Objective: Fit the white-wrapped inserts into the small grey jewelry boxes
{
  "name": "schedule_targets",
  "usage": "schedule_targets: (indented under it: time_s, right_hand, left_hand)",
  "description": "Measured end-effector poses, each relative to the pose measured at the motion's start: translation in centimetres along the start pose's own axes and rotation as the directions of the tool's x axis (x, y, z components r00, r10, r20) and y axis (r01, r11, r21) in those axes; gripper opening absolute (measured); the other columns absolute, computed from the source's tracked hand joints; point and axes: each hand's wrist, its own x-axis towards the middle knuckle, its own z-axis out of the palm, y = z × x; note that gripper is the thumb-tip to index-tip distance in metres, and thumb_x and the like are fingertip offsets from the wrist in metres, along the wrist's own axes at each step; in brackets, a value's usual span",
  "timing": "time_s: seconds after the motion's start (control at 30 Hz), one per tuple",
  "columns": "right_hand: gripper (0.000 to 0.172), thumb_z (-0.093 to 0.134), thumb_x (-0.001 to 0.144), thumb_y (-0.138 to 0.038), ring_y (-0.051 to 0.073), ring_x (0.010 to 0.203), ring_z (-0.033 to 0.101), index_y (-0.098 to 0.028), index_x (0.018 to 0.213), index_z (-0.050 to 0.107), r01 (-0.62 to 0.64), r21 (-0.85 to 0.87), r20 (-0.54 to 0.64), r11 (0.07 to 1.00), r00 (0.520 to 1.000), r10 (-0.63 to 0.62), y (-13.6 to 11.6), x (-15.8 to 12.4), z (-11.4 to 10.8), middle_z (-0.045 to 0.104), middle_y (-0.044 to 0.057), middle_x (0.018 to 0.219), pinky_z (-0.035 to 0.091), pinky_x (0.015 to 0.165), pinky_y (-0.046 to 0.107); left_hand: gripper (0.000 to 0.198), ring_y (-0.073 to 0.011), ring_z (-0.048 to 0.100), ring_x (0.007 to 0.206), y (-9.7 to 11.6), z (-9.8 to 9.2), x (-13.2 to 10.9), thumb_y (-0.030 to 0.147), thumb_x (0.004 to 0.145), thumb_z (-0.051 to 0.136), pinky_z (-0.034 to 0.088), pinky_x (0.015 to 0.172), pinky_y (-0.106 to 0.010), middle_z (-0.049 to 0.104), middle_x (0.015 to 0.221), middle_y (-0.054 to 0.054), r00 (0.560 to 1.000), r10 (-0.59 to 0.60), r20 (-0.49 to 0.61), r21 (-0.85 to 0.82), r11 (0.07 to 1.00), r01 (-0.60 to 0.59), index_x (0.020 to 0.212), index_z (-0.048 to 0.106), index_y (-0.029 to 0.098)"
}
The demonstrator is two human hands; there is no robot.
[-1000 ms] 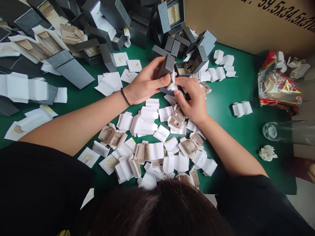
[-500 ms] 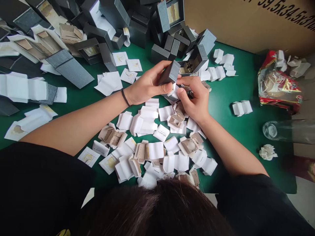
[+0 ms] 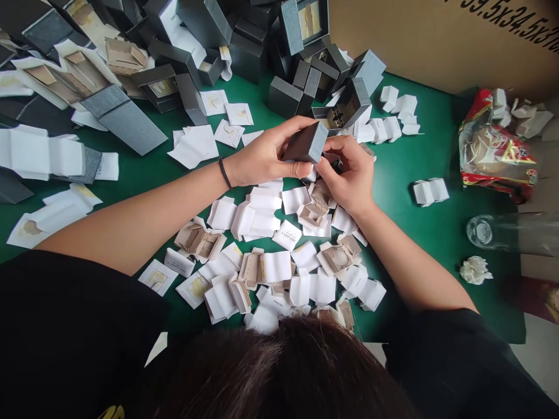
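A small dark grey box (image 3: 307, 142) is held above the middle of the table, tilted, with one flat side facing up. My left hand (image 3: 264, 150) is closed round its left end, the thumb along the near side. At the box's right end, my right hand (image 3: 351, 176) has its thumb and fingers pinched on the edge. A bit of white shows beneath the box, but its underside is mostly hidden. Just behind lies an open dark box (image 3: 356, 100). Below the hands, white paper inserts (image 3: 262, 206) and torn brown card pieces (image 3: 201, 240) cover the table.
Many dark boxes (image 3: 247, 55) are heaped at the back and left of the green table (image 3: 419, 233). A large cardboard carton (image 3: 406, 41) stands back right. Along the right side are a red plastic bag (image 3: 498, 151), a clear glass (image 3: 483, 231) and crumpled paper (image 3: 476, 270).
The small box has turned in my hands and its top end has swung to the right and down. My right hand has shifted slightly, with the fingers still at the box.
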Motion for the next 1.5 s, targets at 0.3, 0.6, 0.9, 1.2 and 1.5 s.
schedule_targets:
  time_s: [0.3, 0.6, 0.9, 1.2, 1.5]
  right_hand:
    - [0.032, 0.056, 0.086, -0.051, 0.012, 0.088, 0.063, -0.023, 0.102, 0.06, 0.008, 0.025, 0.018, 1.0, 1.0, -0.008, 0.3, -0.2, 0.4, 0.066, 0.003, 0.095, 0.057, 0.081, 0.03]
    - [0.038, 0.053, 0.087, -0.055, 0.012, 0.089, 0.063, -0.024, 0.107, 0.057, 0.007, 0.034, 0.033, 0.999, 0.999, -0.008, 0.3, -0.2, 0.3, 0.066, 0.002, 0.097, 0.058, 0.082, 0.031]
    - [0.041, 0.042, 0.092, -0.056, 0.015, 0.092, 0.064, -0.023, 0.111, 0.056, 0.01, 0.039, 0.073, 0.999, 0.997, -0.013, 0.8, -0.2, 0.3, 0.064, 0.004, 0.096, 0.058, 0.081, 0.035]
    - [0.039, 0.042, 0.092, -0.055, 0.013, 0.091, 0.064, -0.024, 0.109, 0.057, 0.005, 0.045, 0.102, 0.999, 0.995, -0.009, 0.8, 0.1, 0.2, 0.065, 0.004, 0.099, 0.057, 0.081, 0.033]
    - [0.043, 0.039, 0.092, -0.058, 0.012, 0.09, 0.064, -0.024, 0.112, 0.056, -0.016, 0.016, 0.115, 1.0, 0.993, 0.014, 0.9, 0.0, 0.2, 0.062, 0.004, 0.095, 0.055, 0.079, 0.031]
  left_hand:
    - [0.063, -0.0248, 0.052, 0.125, 0.6, 0.5, 0.0, 0.038, 0.059, 0.084, 0.044, 0.111, -0.036, 0.061, 0.104, -0.005, 0.994, -0.067, -0.088, -0.173, 0.984, 0.051, 0.112, 0.057, 0.017]
    - [0.063, -0.0257, 0.05, 0.127, 0.9, 0.6, 0.0, 0.036, 0.059, 0.085, 0.043, 0.112, -0.037, 0.061, 0.103, -0.005, 0.993, -0.087, -0.082, -0.198, 0.978, 0.069, 0.112, 0.057, 0.016]
    - [0.068, -0.0244, 0.054, 0.122, 0.5, 0.5, 0.0, 0.052, 0.064, 0.078, 0.048, 0.104, -0.035, 0.057, 0.106, -0.002, 0.995, -0.073, -0.062, -0.07, 0.995, 0.068, 0.117, 0.052, 0.018]
    - [0.055, -0.0183, 0.05, 0.099, -0.2, 0.1, 0.4, 0.06, 0.072, 0.067, 0.048, 0.094, -0.035, 0.057, 0.106, -0.004, 1.0, 0.029, -0.013, 0.009, 1.0, -0.029, 0.113, 0.05, 0.027]
    - [0.059, -0.0183, 0.049, 0.102, 0.2, 0.3, 0.3, 0.057, 0.072, 0.069, 0.042, 0.094, -0.037, 0.054, 0.104, -0.004, 1.0, -0.021, -0.007, 0.008, 1.0, 0.021, 0.114, 0.049, 0.021]
